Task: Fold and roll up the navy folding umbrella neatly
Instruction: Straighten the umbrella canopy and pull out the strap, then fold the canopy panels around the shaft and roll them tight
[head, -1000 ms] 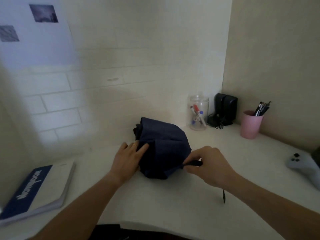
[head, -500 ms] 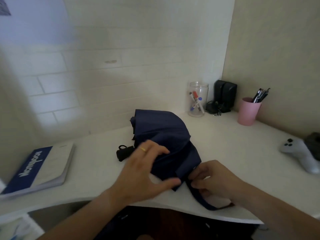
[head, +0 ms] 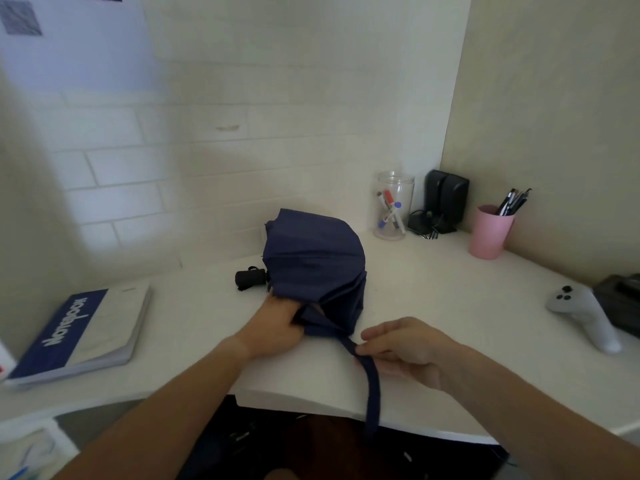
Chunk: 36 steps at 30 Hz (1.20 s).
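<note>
Head view, umbrella [head: 313,268]: a navy canopy was recorded bunched on the white desk [head: 450,306], its black handle [head: 251,278] protruding at the left side.
Left hand [head: 277,329]: found closed on the canopy's near edge, fingers tucked under the fabric (half a second earlier it had lain on top).
Right hand [head: 403,348]: the closure strap [head: 370,382] was pinched between thumb and fingers; the strap hung over the desk's front edge.
Change: the strap had been drawn out longer and straighter.
Implication: the folds were judged still loose; rolling and wrapping remained undone.
Surroundings: notebook [head: 79,336], pink cup [head: 490,233], white controller [head: 581,313], all well apart.
</note>
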### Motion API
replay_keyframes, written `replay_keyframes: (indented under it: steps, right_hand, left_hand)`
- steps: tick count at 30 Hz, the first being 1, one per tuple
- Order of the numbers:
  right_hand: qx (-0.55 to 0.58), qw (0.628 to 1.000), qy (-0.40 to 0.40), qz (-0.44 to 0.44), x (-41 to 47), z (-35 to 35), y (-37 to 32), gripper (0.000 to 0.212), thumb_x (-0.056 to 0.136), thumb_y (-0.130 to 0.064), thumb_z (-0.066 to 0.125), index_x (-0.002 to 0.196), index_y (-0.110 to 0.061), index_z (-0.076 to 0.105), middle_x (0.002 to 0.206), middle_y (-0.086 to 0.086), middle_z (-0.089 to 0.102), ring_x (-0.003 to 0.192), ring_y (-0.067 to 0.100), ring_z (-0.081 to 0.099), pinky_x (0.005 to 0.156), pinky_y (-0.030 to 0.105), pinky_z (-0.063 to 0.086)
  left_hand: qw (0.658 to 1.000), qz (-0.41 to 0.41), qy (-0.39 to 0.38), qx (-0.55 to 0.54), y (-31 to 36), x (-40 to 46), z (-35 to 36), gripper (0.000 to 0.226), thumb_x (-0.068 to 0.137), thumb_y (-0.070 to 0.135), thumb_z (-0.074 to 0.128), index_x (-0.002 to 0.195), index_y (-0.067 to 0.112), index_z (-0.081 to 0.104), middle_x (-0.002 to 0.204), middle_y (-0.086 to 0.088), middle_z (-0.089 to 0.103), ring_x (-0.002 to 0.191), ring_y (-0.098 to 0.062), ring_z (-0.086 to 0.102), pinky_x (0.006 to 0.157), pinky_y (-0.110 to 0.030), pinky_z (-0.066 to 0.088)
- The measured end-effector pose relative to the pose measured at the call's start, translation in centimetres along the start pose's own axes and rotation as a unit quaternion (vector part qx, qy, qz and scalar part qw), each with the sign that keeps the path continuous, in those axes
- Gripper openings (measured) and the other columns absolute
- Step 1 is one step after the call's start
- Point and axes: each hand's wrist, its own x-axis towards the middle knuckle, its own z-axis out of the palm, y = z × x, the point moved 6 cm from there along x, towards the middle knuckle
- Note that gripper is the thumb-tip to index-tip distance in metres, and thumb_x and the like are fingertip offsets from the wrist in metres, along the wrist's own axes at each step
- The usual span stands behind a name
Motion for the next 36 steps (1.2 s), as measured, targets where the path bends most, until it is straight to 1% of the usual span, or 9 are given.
replay_keyframes:
  steps: [3,6,9,13,17,21,23,27,36]
  right_hand:
    - [-0.067,0.997,-0.002,-0.031,-0.1,1.1,0.6,0.020,0.075,0.011,0.080,0.091,0.000,0.073,0.082,0.014,0.077,0.073,0.020,0.075,0.063,0.027,0.061]
    - [-0.135,0.989,-0.008,-0.058,-0.4,1.5,0.5,0.021,0.075,0.006,0.083,0.093,0.003,0.074,0.076,0.012,0.076,0.064,0.015,0.075,0.059,0.023,0.059]
    - [-0.251,0.964,-0.038,-0.083,-0.3,1.6,-1.0,0.019,0.076,-0.008,0.086,0.092,-0.006,0.075,0.071,0.005,0.077,0.060,0.012,0.073,0.058,0.022,0.057]
    - [-0.474,0.819,0.102,-0.308,1.1,0.5,-5.3,0.030,0.075,-0.016,0.080,0.098,-0.030,0.067,0.096,-0.014,0.069,0.069,0.003,0.064,0.070,0.027,0.054]
    - [-0.527,0.733,0.019,-0.429,3.2,1.8,-4.9,0.059,0.077,-0.004,0.070,0.126,-0.036,0.059,0.135,-0.020,0.050,0.101,0.003,0.056,0.086,0.020,0.050]
    - [-0.497,0.745,0.047,-0.442,4.7,1.2,-3.3,0.033,0.085,-0.011,0.075,0.112,-0.028,0.075,0.113,-0.012,0.073,0.102,0.011,0.061,0.095,0.034,0.050]
    - [-0.474,0.743,0.053,-0.468,4.5,1.3,-2.9,0.028,0.083,-0.011,0.077,0.106,-0.028,0.078,0.107,-0.015,0.075,0.101,0.011,0.061,0.092,0.029,0.051]
    - [-0.494,0.711,0.069,-0.495,4.3,1.0,-3.1,0.028,0.079,-0.021,0.081,0.104,-0.033,0.077,0.107,-0.021,0.072,0.115,0.005,0.053,0.098,0.019,0.043]
    - [-0.447,0.789,-0.014,-0.422,5.1,0.1,-4.6,0.026,0.078,-0.008,0.075,0.090,-0.030,0.081,0.094,-0.016,0.075,0.088,0.005,0.069,0.079,0.026,0.056]
  left_hand:
    - [0.999,-0.006,-0.041,-0.032,0.2,-1.3,0.1,0.045,0.090,0.005,0.063,0.126,0.031,0.069,0.126,0.029,0.057,0.122,0.006,0.050,0.107,-0.008,0.036]
    - [0.996,0.020,-0.069,-0.045,0.5,-3.1,0.4,0.044,0.093,0.017,0.065,0.132,0.038,0.065,0.130,0.020,0.065,0.121,0.000,0.059,0.105,-0.026,0.048]
    - [0.997,0.041,-0.071,-0.011,1.2,-4.3,0.0,0.044,0.092,0.032,0.064,0.134,0.043,0.061,0.133,0.016,0.065,0.119,0.000,0.057,0.101,-0.023,0.047]
    - [0.996,0.058,-0.002,0.066,1.8,-4.9,-0.8,0.038,0.091,0.057,0.063,0.128,0.046,0.065,0.126,0.014,0.067,0.110,-0.004,0.061,0.093,-0.025,0.051]
    - [0.994,0.086,0.027,0.068,1.7,-5.3,-1.2,0.022,0.089,0.047,0.070,0.104,0.035,0.078,0.104,0.011,0.073,0.094,-0.007,0.067,0.082,-0.033,0.058]
    - [0.974,0.101,0.201,0.034,2.2,-6.3,-3.8,0.039,0.093,0.052,0.065,0.071,0.021,0.069,0.072,0.011,0.065,0.069,-0.007,0.060,0.067,-0.031,0.052]
    - [0.954,0.110,0.276,0.035,3.0,-6.2,-4.6,0.027,0.096,0.038,0.067,0.080,0.016,0.067,0.083,0.006,0.063,0.080,-0.012,0.058,0.077,-0.027,0.049]
    - [0.984,0.116,0.125,0.048,3.5,-4.7,-2.2,0.043,0.094,0.048,0.066,0.131,0.026,0.067,0.136,0.009,0.059,0.129,-0.006,0.051,0.110,-0.022,0.039]
    - [0.994,0.089,0.056,-0.035,2.0,-5.7,-0.7,0.025,0.086,0.054,0.074,0.098,0.033,0.082,0.103,0.024,0.073,0.097,-0.001,0.064,0.084,-0.027,0.054]
